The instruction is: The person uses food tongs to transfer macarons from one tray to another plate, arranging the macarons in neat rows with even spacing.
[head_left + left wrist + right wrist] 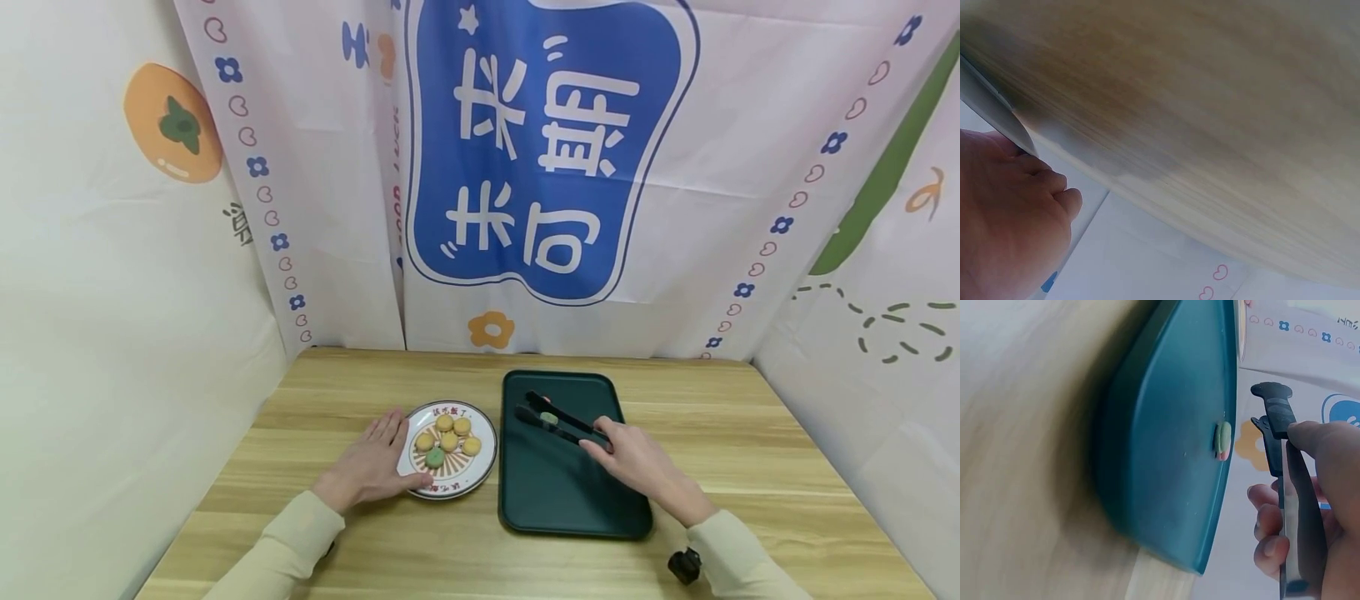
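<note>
My right hand [637, 458] grips a pair of black tongs [566, 422], its thumb and fingers around the arms. The tongs reach over a dark green tray [570, 500], their tips apart. A small green macaron [1223, 437] sits on the tray, with a bit of pink beside it; in the head view the green one shows between the tong arms. Flat against the left rim of a white patterned plate [480, 467] lies my left hand [371, 462], fingers straight and thumb at the near rim. Several yellow macarons [448, 442] and one green macaron [435, 457] are on the plate.
The plate stands left of the tray on a wooden table [420, 550]. A white printed cloth [337, 208] hangs behind the table's far edge, and white sheets [112, 333] close off both sides.
</note>
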{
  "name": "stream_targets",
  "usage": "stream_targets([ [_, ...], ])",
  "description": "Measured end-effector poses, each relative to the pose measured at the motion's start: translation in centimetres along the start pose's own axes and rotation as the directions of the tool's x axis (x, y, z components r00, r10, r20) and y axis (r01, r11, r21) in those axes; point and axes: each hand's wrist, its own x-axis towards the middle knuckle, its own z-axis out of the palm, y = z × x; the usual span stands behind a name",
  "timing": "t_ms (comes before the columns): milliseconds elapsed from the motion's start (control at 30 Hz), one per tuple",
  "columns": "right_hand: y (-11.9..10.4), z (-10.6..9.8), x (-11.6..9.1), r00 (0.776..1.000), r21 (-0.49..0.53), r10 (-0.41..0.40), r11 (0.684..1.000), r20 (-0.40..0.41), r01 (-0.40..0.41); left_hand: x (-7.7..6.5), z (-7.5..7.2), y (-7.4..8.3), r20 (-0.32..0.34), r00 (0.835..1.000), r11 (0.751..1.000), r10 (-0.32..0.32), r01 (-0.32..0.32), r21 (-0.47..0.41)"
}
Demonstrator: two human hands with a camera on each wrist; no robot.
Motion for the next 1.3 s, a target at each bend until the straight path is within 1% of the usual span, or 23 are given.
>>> stream_targets([
  [133,0.5,0.0,-0.2,0.999,-0.027,0.041,0.999,0.013,-0.041,0.0,-0.1,0.0,-0.003,1.0,1.0,0.003,-0.003,0.003],
  [233,0.8,0.0,-0.3,0.998,-0.045,0.054,0.998,0.014,-0.054,-0.1,-0.1,0.1,-0.005,1.0,1.0,0.004,-0.004,0.004],
  [633,1.6,-0.3,-0.5,0.998,-0.055,0.053,0.997,0.016,-0.052,0.0,0.2,-0.2,-0.003,1.0,1.0,0.001,-0.001,0.011],
  [1033,2.0,-0.2,-0.8,1.0,-0.072,0.018,0.997,-0.014,-0.019,0.0,0.0,-0.1,0.0,1.0,1.0,0.001,-0.001,0.002],
  [1300,2.2,-0.1,-0.7,0.999,-0.069,0.036,0.997,-0.007,-0.037,0.1,0.2,-0.2,0.002,1.0,1.0,-0.001,0.001,0.004],
])
